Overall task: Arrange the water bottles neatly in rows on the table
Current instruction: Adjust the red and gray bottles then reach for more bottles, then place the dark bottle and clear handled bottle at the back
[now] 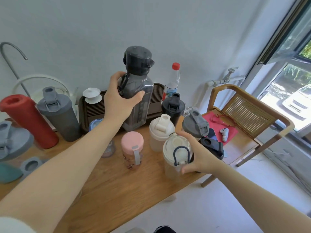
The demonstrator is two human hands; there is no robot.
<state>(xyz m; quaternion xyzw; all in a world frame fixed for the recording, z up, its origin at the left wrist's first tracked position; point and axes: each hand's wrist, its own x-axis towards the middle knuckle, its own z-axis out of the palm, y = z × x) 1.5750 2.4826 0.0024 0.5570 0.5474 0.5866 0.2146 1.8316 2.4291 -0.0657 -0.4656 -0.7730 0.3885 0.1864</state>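
A person sorts bottles on a crowded wooden desk (pixel 107 190). Head view: the left hand (pixel 120 100) wraps the tall smoky grey bottle (pixel 137 91), standing at twelve o'clock; the right hand (pixel 200 155) curls round a cream-lidded bottle (pixel 176 153) at three o'clock near the desk edge. Both arms reach forward. Each bottle is best kept upright and set down clear of the pink-lidded bottle (pixel 133 148) between them.

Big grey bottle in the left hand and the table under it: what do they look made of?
Big grey bottle: likely smoky translucent plastic, glossy, since light passes through its body; its cap looks like darker plastic. Table: wood or wood veneer, matte, with visible grain lines.
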